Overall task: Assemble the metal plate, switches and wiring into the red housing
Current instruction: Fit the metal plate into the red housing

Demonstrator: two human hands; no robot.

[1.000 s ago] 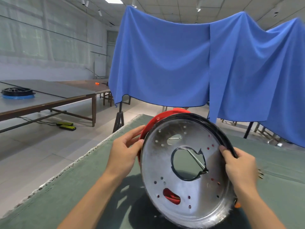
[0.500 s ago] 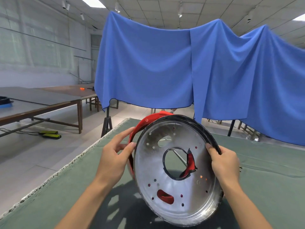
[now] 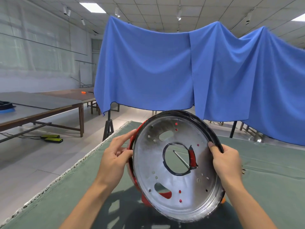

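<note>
The plate [image 3: 178,184], a round dished metal disc with a dark rim, was held up on edge and tilted between the two hands, its lower edge low over the green worktop [image 3: 267,177]. It sat against the red housing [image 3: 132,146], which showed only as a red band behind the plate's left rim, as a red bulge under its lower edge, and as red spots through the small holes. A large round opening lay in the middle of the plate, between the two sets of fingers; through it showed a thin pale rod [image 3: 181,158] and a red and black part [image 3: 192,157] at the opening's right side. Whether these were wiring or switches could not be told.

The right hand [image 3: 227,162] gripped the plate's right rim, its thumb curled over the dark edge onto the inner face. The left hand [image 3: 113,159] held the left rim of the housing, the thumb lying along the front edge and the fingers [image 3: 123,138] reaching round behind.

Beyond the fingers a blue cloth [image 3: 165,71] hung across the room on stands. Far to the left of the left hand stood long tables [image 3: 49,103], with a dark ring [image 3: 6,105] on the nearest.
</note>
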